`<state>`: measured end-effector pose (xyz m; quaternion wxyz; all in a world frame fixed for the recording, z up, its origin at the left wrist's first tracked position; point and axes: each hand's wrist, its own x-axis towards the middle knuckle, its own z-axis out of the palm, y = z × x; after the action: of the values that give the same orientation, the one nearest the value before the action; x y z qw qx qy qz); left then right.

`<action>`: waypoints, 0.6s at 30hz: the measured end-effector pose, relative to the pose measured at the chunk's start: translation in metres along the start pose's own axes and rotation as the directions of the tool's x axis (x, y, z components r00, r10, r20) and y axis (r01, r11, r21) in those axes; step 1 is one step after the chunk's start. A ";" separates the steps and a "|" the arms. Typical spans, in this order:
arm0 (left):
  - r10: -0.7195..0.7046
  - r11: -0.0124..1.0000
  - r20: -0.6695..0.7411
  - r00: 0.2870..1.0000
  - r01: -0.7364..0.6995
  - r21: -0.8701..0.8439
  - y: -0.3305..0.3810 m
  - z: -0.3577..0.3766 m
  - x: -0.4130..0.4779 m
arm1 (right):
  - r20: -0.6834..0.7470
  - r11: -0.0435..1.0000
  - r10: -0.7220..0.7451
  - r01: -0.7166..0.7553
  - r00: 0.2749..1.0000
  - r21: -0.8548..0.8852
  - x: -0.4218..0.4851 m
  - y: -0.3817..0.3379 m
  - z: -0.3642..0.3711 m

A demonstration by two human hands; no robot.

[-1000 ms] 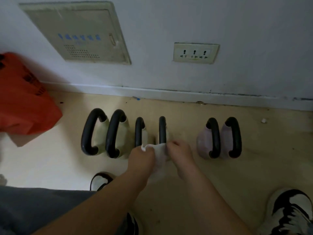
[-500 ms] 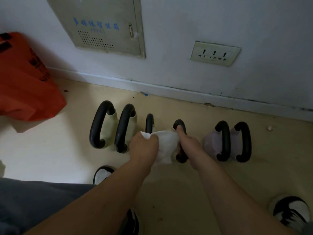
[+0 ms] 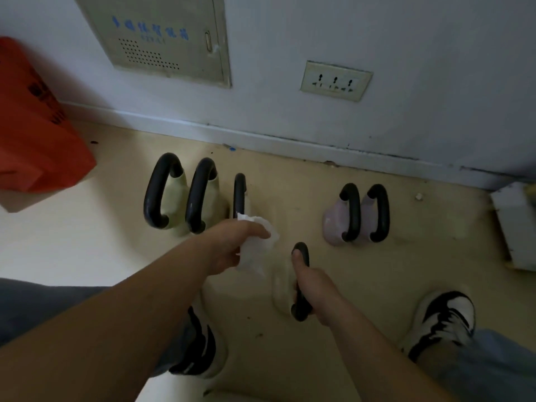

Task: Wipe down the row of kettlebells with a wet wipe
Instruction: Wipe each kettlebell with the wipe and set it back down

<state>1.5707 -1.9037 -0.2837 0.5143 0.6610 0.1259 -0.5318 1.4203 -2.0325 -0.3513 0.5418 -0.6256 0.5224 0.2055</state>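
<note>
A row of kettlebells with black handles stands on the floor by the wall: two pale yellow ones [image 3: 177, 195] at the left, a third [image 3: 240, 194] beside them, and two pale pink ones [image 3: 338, 224] at the right. My right hand [image 3: 311, 288] grips the black handle of a pale kettlebell [image 3: 282, 288] pulled out of the row toward me. My left hand [image 3: 232, 245] holds a crumpled white wet wipe [image 3: 256, 250] just left of that kettlebell, in front of the third one.
An orange bag [image 3: 34, 126] sits at the left against the wall. A grey box [image 3: 516, 224] lies at the right. A wall panel [image 3: 168, 36] and a socket [image 3: 335, 81] are above. My shoes [image 3: 443, 320] stand on the floor near the kettlebell.
My right hand has pulled one kettlebell out of the row toward me, leaving a gap. My left hand with the wipe stayed near the row, now apart from the right hand.
</note>
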 end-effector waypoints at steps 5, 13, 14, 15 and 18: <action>0.066 0.995 0.111 0.992 -0.075 0.073 -0.002 0.010 0.000 | 0.125 0.987 0.123 -0.134 0.985 0.086 -0.007 0.017 0.002; 0.587 0.321 0.081 0.805 -0.324 0.890 -0.014 0.067 0.027 | -0.020 0.979 0.034 -0.029 0.999 0.202 0.014 0.031 -0.040; 0.604 0.313 0.123 0.787 -0.376 0.872 -0.025 0.072 0.033 | 0.011 0.977 0.026 -0.027 1.000 0.211 0.017 0.034 -0.040; 0.610 0.354 0.148 0.778 -0.435 0.828 -0.038 0.076 0.039 | 0.053 0.974 0.022 -0.034 0.998 0.225 0.020 0.036 -0.039; 0.450 0.579 0.157 0.879 -0.421 0.698 -0.063 0.089 0.045 | 0.129 0.974 0.033 -0.061 0.991 0.219 0.035 0.052 -0.021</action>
<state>1.4933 -1.9659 -0.3472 0.3285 0.8274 -0.2466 -0.3830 1.3811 -2.0593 -0.3976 0.6348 -0.5346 0.5219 0.1970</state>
